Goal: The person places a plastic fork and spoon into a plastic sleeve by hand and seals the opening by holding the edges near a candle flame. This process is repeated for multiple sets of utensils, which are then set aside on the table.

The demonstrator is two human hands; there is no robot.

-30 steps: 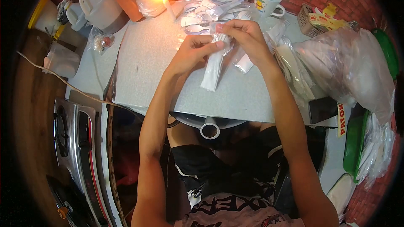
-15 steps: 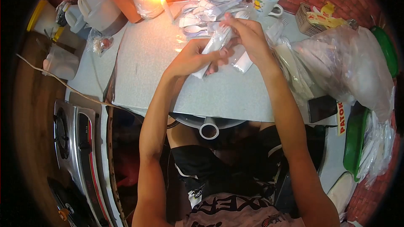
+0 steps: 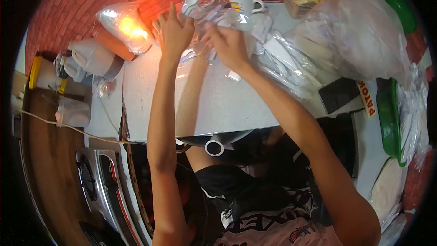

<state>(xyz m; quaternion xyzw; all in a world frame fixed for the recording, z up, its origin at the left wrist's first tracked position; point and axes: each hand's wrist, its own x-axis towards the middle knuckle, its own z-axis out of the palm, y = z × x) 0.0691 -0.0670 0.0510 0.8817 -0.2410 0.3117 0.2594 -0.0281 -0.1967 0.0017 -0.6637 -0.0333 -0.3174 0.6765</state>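
My left hand (image 3: 174, 34) is raised over the far left of the table, fingers spread and nothing visible in them, close to the glowing candle flame (image 3: 136, 33). A white plastic spoon (image 3: 192, 1) in clear wrapping stands out just beyond its fingertips. My right hand (image 3: 226, 45) hovers at the near edge of the spoon pile (image 3: 218, 16), its fingers loosely bent and apart, their tips blurred. Clear plastic shows between the two hands. Right of my right hand lie wrapped white cutlery packs (image 3: 284, 57).
A white mug (image 3: 242, 1) stands behind the pile. A large clear bag (image 3: 359, 32), a basket (image 3: 296, 1) and a dark phone (image 3: 339, 94) are on the right. Jugs (image 3: 98, 57) line the left, above a gas stove (image 3: 102, 187). A pot handle (image 3: 214, 147) juts out below the table edge.
Both hands have let go of the wrapped cutlery pack and moved apart. My left hand has gone left and away from me; my right hand has lowered. The view has shifted.
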